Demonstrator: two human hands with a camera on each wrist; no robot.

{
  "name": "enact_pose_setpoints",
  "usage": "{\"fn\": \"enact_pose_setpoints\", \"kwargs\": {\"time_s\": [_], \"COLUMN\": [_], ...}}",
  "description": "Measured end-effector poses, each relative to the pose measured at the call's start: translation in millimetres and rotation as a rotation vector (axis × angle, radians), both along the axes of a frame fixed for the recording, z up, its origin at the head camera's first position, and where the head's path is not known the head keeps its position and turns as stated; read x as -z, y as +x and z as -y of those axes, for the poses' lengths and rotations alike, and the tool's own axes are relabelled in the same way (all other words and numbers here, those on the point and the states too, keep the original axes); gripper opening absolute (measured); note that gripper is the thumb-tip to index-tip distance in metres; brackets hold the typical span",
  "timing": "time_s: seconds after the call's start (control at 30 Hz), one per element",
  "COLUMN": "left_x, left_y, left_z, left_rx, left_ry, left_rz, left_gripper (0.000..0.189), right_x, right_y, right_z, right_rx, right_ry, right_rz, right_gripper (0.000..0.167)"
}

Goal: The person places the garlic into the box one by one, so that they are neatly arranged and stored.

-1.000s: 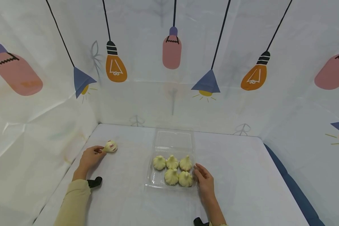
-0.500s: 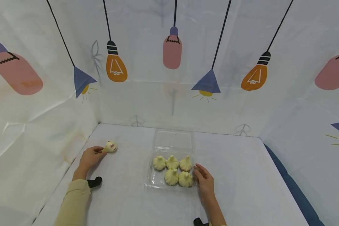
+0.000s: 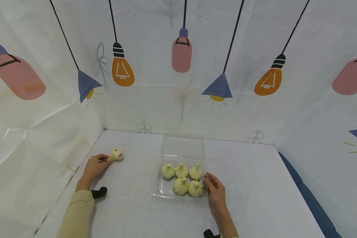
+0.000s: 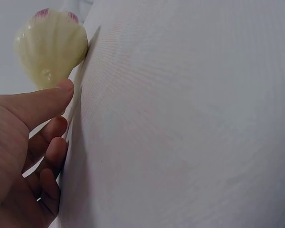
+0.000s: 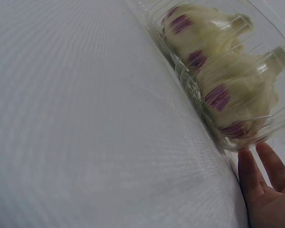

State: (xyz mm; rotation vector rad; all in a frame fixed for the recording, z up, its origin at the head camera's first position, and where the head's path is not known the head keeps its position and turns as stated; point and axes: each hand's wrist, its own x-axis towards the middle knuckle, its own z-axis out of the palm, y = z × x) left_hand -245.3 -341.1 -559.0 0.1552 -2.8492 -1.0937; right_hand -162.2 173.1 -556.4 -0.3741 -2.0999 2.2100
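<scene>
At the left of the table, my left hand (image 3: pixel 96 166) pinches a garlic bulb (image 3: pixel 117 154) by its stem between thumb and fingers. The bulb is pale yellow with purple marks at its root end, and in the left wrist view this bulb (image 4: pixel 52 45) points away from the thumb (image 4: pixel 61 92). My right hand (image 3: pixel 216 191) is at the right side of an open clear plastic box (image 3: pixel 163 191). Its fingertips (image 5: pixel 245 156) touch the box's side wall, fingers fairly straight. Several garlic bulbs (image 3: pixel 181 186) sit in the box in two rows, stems upward.
The box's clear lid (image 3: pixel 182 147) lies folded back behind it. A white cloth covers the table (image 3: pixel 142 218). White curtains (image 3: pixel 154 105) printed with lamps stand behind and at both sides. Black wrist mounts (image 3: pixel 99 192) stick out from the wrists.
The garlic bulb in my left fingers has turned a little, with its purple-marked root end now facing farther away. My right hand, the box and the bulbs in it stay put.
</scene>
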Motion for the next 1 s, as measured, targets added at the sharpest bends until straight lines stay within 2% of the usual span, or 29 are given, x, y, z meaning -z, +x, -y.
{"fn": "enact_pose_setpoints", "kwargs": {"time_s": [0.27, 0.63, 0.83, 1.0], "left_x": [0.5, -1.0, -8.0, -16.4], "left_y": [0.5, 3.4, 7.5, 10.9], "left_z": [-1.5, -5.9, -15.5, -25.3], "left_rx": [0.004, -0.002, -0.030, -0.051], "left_ry": [0.015, 0.039, 0.073, 0.088], "left_rz": [-0.059, -0.099, -0.108, -0.150], "left_gripper": [0.037, 0.034, 0.037, 0.041], "right_x": [1.8, 2.6, 3.4, 5.2], "right_y": [-0.8, -1.5, -1.7, -1.9], "right_z": [-0.8, -0.9, -1.8, -2.4], "right_rx": [-0.006, -0.010, -0.011, -0.008], "right_ry": [-0.010, -0.009, -0.012, -0.007], "right_rz": [-0.001, 0.005, -0.002, -0.008], "right_gripper": [0.041, 0.040, 0.041, 0.040]}}
